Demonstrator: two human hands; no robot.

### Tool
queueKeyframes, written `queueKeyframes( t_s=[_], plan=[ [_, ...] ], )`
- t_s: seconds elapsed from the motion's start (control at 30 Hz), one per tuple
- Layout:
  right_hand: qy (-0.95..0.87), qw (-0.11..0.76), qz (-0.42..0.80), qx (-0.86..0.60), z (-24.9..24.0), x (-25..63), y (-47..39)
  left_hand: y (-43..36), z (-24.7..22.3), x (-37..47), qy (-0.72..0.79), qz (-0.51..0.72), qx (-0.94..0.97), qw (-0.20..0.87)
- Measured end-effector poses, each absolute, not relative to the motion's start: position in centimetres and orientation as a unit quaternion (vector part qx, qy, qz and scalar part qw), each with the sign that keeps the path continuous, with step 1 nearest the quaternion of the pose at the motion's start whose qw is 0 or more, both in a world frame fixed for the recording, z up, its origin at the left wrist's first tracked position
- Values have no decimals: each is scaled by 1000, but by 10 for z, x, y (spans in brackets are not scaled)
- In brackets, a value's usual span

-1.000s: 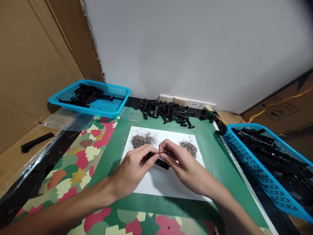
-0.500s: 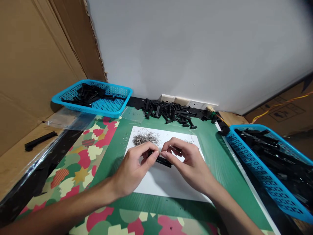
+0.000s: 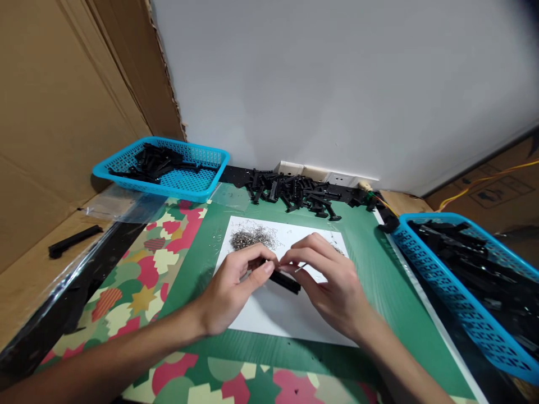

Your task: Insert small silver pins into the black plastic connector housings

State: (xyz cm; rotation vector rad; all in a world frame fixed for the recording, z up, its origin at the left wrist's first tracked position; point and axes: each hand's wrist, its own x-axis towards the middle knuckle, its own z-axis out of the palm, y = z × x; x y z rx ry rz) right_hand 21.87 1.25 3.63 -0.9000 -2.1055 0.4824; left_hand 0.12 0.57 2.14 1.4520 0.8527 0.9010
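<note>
My left hand (image 3: 236, 286) pinches a black plastic strip (image 3: 287, 282) between thumb and fingers above the white sheet (image 3: 290, 320). Part of the strip is hidden by the fingers, and its free end points down to the right. Close against it, my right hand (image 3: 330, 278) is closed, its fingertips meeting near the left hand's. A thin, pale metal pin (image 3: 300, 267) shows between the right thumb and fingers; its exact shape is too small to tell. Just beyond the left hand lies a heap of small metal springs or wire pieces (image 3: 252, 238).
Black plastic parts (image 3: 295, 192) are piled at the back by the wall. Blue baskets of black parts stand at the back left (image 3: 197, 193) and right (image 3: 463, 320). A single black strip (image 3: 74, 241) lies far left. Power sockets (image 3: 337, 178) line the wall.
My right hand has turned and its fingers have shifted, so the thin pin now shows. More of the black strip is uncovered. The left hand keeps its hold.
</note>
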Motion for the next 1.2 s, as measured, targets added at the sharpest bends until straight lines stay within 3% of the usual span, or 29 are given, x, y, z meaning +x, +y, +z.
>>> queueKeyframes(
  t_s=[0.33,0.5,0.63,0.87,1.2],
  plan=[
    [-741,457,201,-449,41,216,8,7,7,8,366,469,556,580],
    [-717,485,213,-453,35,208,5,5,3,2,382,504,614,473],
    [-744,466,209,-430,36,207,3,8,1,-4,394,509,678,355],
    [-808,447,98,-371,34,209,-1,10,5,-7,391,530,712,243],
    [-855,402,-2,-326,31,211,0,9,8,-7,366,535,736,193]
  ],
)
